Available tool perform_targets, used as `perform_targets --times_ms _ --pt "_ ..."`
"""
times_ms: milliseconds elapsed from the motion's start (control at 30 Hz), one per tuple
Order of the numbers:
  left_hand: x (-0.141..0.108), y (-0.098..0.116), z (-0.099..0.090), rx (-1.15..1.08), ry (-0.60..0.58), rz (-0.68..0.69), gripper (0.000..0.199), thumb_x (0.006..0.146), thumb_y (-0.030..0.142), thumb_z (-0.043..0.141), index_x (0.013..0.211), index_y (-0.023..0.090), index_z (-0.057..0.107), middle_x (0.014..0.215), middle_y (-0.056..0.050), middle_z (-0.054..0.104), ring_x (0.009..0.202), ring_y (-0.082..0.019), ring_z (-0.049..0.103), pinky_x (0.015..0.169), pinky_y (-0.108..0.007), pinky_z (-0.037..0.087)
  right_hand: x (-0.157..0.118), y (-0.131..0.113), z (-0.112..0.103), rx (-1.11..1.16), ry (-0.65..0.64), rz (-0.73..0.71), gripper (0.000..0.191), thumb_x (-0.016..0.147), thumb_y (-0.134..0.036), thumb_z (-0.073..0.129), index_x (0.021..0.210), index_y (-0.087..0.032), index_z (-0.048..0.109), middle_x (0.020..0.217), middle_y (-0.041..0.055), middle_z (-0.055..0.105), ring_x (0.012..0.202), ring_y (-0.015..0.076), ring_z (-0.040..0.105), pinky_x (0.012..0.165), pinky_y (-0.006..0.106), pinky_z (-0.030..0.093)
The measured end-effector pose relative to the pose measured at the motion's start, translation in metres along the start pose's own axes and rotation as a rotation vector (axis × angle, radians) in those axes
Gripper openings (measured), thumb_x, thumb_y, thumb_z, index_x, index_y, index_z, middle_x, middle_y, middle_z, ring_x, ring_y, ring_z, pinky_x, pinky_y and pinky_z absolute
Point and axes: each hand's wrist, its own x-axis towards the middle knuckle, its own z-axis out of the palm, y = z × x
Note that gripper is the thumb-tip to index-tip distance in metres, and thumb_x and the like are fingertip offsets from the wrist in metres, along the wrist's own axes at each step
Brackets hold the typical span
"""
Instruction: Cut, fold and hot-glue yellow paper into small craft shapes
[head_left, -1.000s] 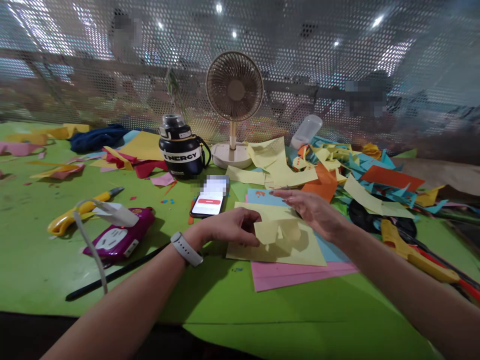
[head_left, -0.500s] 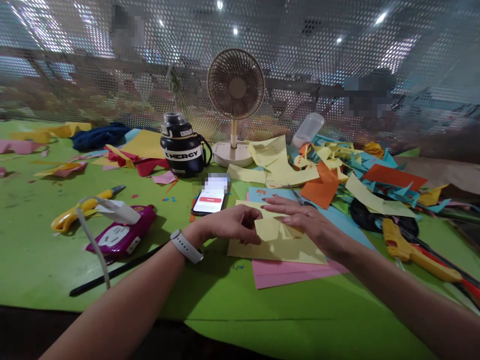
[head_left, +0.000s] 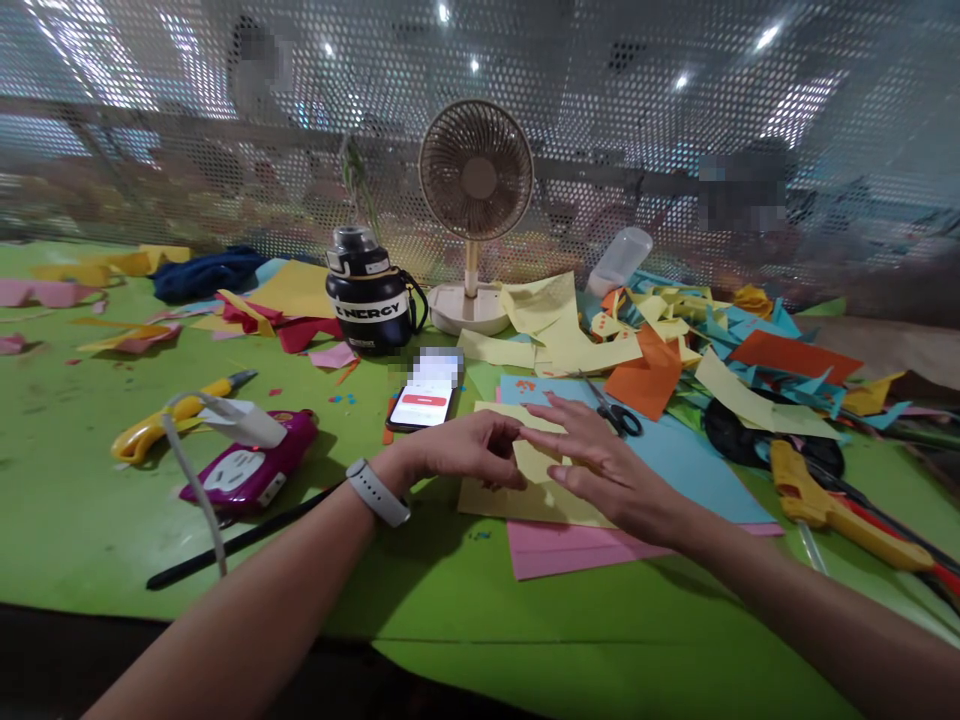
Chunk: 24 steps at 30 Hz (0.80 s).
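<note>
One small yellow paper piece (head_left: 537, 458) lies over the yellow sheet (head_left: 561, 508), its edge seemingly pinched by the left hand (head_left: 476, 448) — probably to steady it — while the right hand (head_left: 611, 472) reaches across, fingers spread apart, contact unclear.

Surface (head_left: 420, 610): green, below the fingers (head_left: 559, 443)
Phone (head_left: 420, 402): past them, to the left
Fan (head_left: 471, 312): far past them
Purple plug box (head_left: 279, 462): far left of them
</note>
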Motion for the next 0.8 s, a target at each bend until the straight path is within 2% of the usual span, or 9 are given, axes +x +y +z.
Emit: perform_targets --times_ms 333,800 --pt "-0.001 0.005 0.003 -0.05 0.03 -0.015 0.016 0.064 0.014 0.069 0.077 0.013 0.059 0.048 0.006 0.056 0.042 -0.007 0.048 0.042 -0.018 0.036 -0.002 0.0 0.01 -0.372 0.117 -0.234 0.047 0.089 -0.025 0.044 0.135 -0.021 0.049 0.147 0.0086 0.04 0.14 0.026 0.021 0.112 0.058 0.011" --pt "-0.002 0.006 0.004 -0.039 0.025 -0.015 0.018 0.063 0.017 0.068 0.071 0.016 0.052 0.049 0.006 0.055 0.043 -0.007 0.047 0.042 -0.019 0.035 -0.002 0.001 0.012 -0.526 0.195 -0.312 0.044 0.089 -0.027 0.044 0.131 -0.017 0.053 0.141 0.0121 0.046 0.136 0.0285 0.029 0.112 0.057 0.011"
